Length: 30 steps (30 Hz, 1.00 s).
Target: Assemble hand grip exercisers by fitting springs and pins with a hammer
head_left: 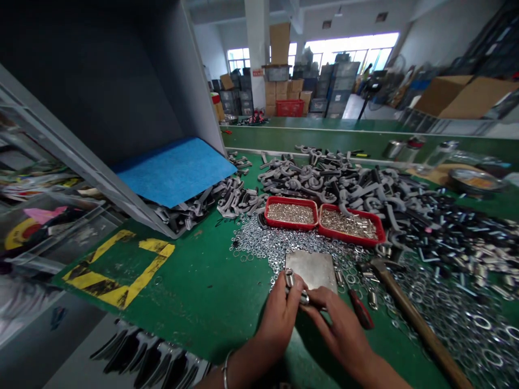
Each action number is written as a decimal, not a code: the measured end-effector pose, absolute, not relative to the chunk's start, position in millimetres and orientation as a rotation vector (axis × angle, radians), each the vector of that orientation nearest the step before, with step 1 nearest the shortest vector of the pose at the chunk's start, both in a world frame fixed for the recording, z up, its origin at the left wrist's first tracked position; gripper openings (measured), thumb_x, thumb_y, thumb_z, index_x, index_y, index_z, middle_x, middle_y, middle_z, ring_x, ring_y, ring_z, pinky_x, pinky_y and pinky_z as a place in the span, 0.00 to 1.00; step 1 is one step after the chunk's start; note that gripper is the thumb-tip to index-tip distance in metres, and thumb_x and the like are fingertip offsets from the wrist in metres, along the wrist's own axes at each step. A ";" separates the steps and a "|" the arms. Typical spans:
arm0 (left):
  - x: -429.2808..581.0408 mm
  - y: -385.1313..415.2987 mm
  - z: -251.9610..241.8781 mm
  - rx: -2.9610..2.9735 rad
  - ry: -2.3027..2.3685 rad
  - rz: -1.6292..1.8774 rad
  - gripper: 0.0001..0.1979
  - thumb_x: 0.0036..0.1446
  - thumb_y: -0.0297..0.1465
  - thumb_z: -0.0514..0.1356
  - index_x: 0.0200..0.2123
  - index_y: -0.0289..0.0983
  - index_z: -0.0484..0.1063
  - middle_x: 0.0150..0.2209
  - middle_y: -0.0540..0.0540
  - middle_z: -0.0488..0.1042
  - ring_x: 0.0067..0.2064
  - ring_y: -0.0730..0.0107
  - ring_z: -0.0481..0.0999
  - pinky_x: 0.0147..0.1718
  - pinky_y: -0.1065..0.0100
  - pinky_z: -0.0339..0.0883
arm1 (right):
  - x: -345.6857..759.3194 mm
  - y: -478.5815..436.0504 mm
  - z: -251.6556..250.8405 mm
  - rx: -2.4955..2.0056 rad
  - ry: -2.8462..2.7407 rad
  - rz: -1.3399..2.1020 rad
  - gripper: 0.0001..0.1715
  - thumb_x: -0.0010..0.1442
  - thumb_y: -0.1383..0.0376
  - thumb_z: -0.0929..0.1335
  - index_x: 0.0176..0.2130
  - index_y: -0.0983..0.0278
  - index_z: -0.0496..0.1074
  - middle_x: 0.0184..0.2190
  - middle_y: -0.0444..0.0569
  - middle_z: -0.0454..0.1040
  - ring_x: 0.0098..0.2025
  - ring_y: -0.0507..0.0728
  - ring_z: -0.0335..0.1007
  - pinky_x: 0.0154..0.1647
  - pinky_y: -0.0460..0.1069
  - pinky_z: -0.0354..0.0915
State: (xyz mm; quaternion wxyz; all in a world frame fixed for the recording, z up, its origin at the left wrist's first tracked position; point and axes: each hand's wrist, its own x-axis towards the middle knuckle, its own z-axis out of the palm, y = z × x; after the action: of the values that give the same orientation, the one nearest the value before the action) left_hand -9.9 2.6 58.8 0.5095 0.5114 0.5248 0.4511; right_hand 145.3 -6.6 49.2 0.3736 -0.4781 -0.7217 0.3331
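Above the green bench, my left hand (279, 310) is closed around a small shiny metal part with a threaded or coiled end (289, 277). My right hand (338, 319) meets it from the right, thumb and fingers pinched at a short metal cylinder (304, 297) between the two hands. Whether these are one piece or two I cannot tell. Just beyond my hands lies a flat square metal plate (312, 270). A red-handled tool (360, 309) rests beside my right hand, with a wooden-handled hammer (417, 319) further right.
Two red trays (292, 224) of small metal pins stand behind the plate, amid loose rings (259, 237). Grey and black handle-like parts (324, 178) pile up behind. A grey box with a blue sheet (178, 170) stands left, near a yellow tape square (121, 267).
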 end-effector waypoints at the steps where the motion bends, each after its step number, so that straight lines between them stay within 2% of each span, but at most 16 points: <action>1: -11.1 3.3 61.8 1.242 1.242 1.080 0.16 0.66 0.45 0.51 0.41 0.39 0.69 0.40 0.43 0.75 0.44 0.59 0.73 0.47 0.64 0.64 | 145.3 -6.5 49.6 -1.193 -1.923 0.766 0.12 0.64 0.61 0.66 0.48 0.57 0.74 0.40 0.53 0.80 0.41 0.63 0.76 0.43 0.57 0.70; 4: -12.1 6.8 65.8 1.239 1.234 1.074 0.17 0.65 0.46 0.52 0.43 0.39 0.69 0.42 0.44 0.76 0.45 0.61 0.73 0.47 0.65 0.64 | 143.2 -7.5 51.2 -1.203 -2.030 0.634 0.21 0.67 0.61 0.63 0.58 0.57 0.69 0.39 0.55 0.80 0.38 0.64 0.76 0.40 0.58 0.71; 8: -1.9 8.7 54.7 1.169 1.240 1.043 0.19 0.62 0.49 0.55 0.44 0.40 0.70 0.42 0.45 0.76 0.47 0.60 0.73 0.48 0.66 0.64 | 161.7 -15.4 48.3 -1.244 -2.072 0.783 0.25 0.69 0.62 0.62 0.64 0.55 0.63 0.51 0.53 0.78 0.50 0.61 0.76 0.51 0.56 0.71; 11: 8.1 6.1 42.7 1.184 1.224 0.965 0.21 0.62 0.51 0.54 0.36 0.39 0.70 0.34 0.46 0.76 0.38 0.61 0.74 0.40 0.67 0.65 | 223.5 -21.3 40.3 -1.425 -2.068 0.785 0.19 0.69 0.61 0.63 0.57 0.54 0.70 0.51 0.48 0.78 0.51 0.58 0.75 0.55 0.53 0.69; 14: 12.8 4.5 35.8 1.205 1.200 0.937 0.23 0.62 0.52 0.53 0.33 0.39 0.70 0.30 0.47 0.75 0.33 0.64 0.72 0.35 0.67 0.64 | 324.0 -17.0 32.7 -1.935 -1.809 0.253 0.17 0.67 0.59 0.61 0.50 0.56 0.73 0.48 0.49 0.78 0.48 0.59 0.75 0.51 0.54 0.69; 16: 13.0 4.9 33.8 1.181 1.202 0.934 0.24 0.62 0.53 0.53 0.32 0.39 0.71 0.29 0.47 0.75 0.32 0.65 0.72 0.34 0.68 0.65 | 391.4 -4.7 30.6 -2.109 -1.639 0.071 0.18 0.65 0.62 0.59 0.47 0.64 0.73 0.45 0.59 0.77 0.47 0.64 0.74 0.50 0.60 0.68; 18: 12.5 5.1 32.6 1.158 1.209 0.918 0.25 0.60 0.55 0.54 0.32 0.38 0.71 0.28 0.47 0.75 0.31 0.65 0.72 0.33 0.68 0.65 | 442.2 14.5 29.8 -2.214 -1.554 -0.028 0.16 0.63 0.65 0.59 0.44 0.66 0.73 0.43 0.63 0.77 0.46 0.67 0.73 0.49 0.61 0.66; 20: 12.9 4.0 31.7 1.140 1.209 0.889 0.25 0.59 0.55 0.55 0.33 0.38 0.72 0.29 0.46 0.75 0.30 0.66 0.71 0.32 0.69 0.65 | 470.0 38.5 27.2 -2.274 -1.546 -0.053 0.13 0.61 0.66 0.61 0.42 0.67 0.72 0.42 0.64 0.76 0.46 0.66 0.72 0.49 0.59 0.65; 23: 14.9 -0.4 30.7 1.096 1.213 0.887 0.26 0.57 0.56 0.56 0.33 0.38 0.72 0.29 0.46 0.76 0.30 0.67 0.72 0.32 0.69 0.66 | 477.3 74.6 18.4 -2.340 -1.602 -0.017 0.05 0.60 0.66 0.66 0.37 0.66 0.72 0.37 0.54 0.76 0.40 0.59 0.72 0.45 0.54 0.65; 26: 14.1 -4.4 29.9 1.038 1.231 0.916 0.26 0.57 0.57 0.56 0.33 0.38 0.71 0.28 0.46 0.76 0.30 0.66 0.72 0.32 0.69 0.66 | 471.8 96.4 14.9 -2.383 -1.638 0.008 0.06 0.58 0.66 0.70 0.31 0.65 0.69 0.30 0.46 0.73 0.33 0.56 0.70 0.38 0.52 0.65; 30: 5.0 -4.2 29.3 1.005 1.227 0.934 0.26 0.58 0.56 0.56 0.34 0.37 0.71 0.30 0.44 0.77 0.31 0.66 0.72 0.33 0.68 0.65 | 470.1 89.0 33.2 -2.344 -1.652 -0.009 0.11 0.57 0.67 0.69 0.25 0.61 0.65 0.25 0.54 0.72 0.32 0.63 0.71 0.34 0.55 0.61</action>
State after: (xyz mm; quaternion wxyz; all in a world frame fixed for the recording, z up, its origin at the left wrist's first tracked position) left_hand 5.0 -4.2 29.3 0.6054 0.4345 0.5306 0.4038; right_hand 470.1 89.0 33.2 0.1363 -0.8097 -0.5707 -0.0031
